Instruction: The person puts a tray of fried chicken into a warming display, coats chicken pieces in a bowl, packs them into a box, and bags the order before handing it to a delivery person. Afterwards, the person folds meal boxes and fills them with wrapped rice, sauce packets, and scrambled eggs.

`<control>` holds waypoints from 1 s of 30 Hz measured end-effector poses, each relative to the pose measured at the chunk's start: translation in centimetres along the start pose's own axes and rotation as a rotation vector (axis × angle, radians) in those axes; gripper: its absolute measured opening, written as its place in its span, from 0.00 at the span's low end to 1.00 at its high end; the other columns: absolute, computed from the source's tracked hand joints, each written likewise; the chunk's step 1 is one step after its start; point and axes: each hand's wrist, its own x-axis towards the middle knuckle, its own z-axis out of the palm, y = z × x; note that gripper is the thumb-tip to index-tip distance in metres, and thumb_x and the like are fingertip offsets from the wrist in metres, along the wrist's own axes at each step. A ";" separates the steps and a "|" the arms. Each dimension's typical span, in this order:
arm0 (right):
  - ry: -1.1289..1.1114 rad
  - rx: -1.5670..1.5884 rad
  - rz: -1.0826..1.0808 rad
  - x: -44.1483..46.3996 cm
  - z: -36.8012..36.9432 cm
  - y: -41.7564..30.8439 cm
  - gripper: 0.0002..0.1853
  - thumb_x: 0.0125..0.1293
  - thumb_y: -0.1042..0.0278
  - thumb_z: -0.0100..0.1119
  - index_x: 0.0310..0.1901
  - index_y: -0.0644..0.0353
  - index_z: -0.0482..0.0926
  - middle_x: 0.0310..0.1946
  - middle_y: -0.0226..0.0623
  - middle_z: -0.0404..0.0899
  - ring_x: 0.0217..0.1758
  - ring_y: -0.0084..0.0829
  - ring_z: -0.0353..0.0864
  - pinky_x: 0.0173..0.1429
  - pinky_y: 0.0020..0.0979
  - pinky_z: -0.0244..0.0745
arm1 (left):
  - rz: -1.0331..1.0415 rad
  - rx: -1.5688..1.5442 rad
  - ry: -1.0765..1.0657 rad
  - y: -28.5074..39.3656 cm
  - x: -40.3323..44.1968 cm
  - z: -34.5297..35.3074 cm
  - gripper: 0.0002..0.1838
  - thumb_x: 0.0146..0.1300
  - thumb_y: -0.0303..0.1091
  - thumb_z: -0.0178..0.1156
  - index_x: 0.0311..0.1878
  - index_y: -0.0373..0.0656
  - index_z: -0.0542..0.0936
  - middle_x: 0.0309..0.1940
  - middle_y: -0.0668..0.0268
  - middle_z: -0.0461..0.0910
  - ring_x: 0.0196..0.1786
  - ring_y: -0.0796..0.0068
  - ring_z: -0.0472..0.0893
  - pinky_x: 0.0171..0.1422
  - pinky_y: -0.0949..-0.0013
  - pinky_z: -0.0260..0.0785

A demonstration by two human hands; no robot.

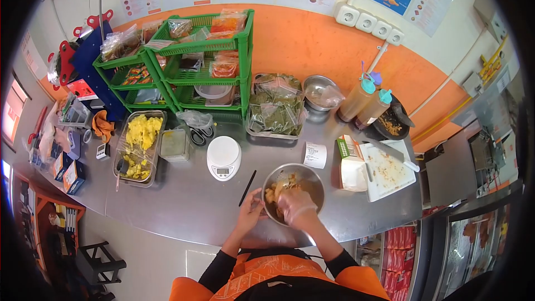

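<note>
Two hands work at one metal bowl (314,190) near the tabletop's (184,209) front edge. The left hand (252,209) is partly open, fingers loosely bent by the bowl's left rim; I cannot tell whether it grips it. The right hand (295,207), in a clear glove, reaches down inside; its fingertips are hidden, so I cannot tell how far they are closed or on what. It covers part of the pale brown food (271,194) in the bowl.

One black pen-like stick (247,188) lies just beside the left hand. Behind stand one white scale (224,155) and one printed slip (315,155). To the right are one open box (354,175), one white board (387,181) with one knife (387,149) across it, and two squeeze bottles (356,100). One tray of yellow pieces (141,132) sits well to the left.
</note>
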 end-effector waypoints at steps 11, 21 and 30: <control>0.085 0.268 0.124 -1.5 1.3 0.5 0.07 0.57 0.63 0.52 0.33 0.54 0.77 0.34 0.38 0.76 0.40 0.43 0.76 0.41 0.40 0.71 | 0.337 0.847 0.197 6.0 -7.3 6.4 0.34 0.51 0.46 0.67 0.51 0.35 0.62 0.32 0.60 0.69 0.32 0.64 0.74 0.37 0.67 0.68; -0.020 1.322 0.985 -2.8 1.3 3.5 0.32 0.67 0.40 0.43 0.62 0.59 0.67 0.56 0.35 0.72 0.58 0.28 0.68 0.60 0.27 0.62 | 0.231 0.690 -0.098 4.2 -6.6 10.4 0.13 0.59 0.40 0.60 0.39 0.41 0.72 0.33 0.64 0.79 0.26 0.67 0.81 0.35 0.69 0.72; 0.258 1.580 0.794 -2.9 4.7 5.1 0.29 0.65 0.45 0.52 0.56 0.62 0.69 0.53 0.38 0.73 0.55 0.34 0.74 0.55 0.30 0.71 | 0.573 0.620 -0.353 3.2 -6.6 10.8 0.06 0.59 0.30 0.55 0.34 0.39 0.71 0.30 0.59 0.72 0.29 0.64 0.77 0.33 0.65 0.69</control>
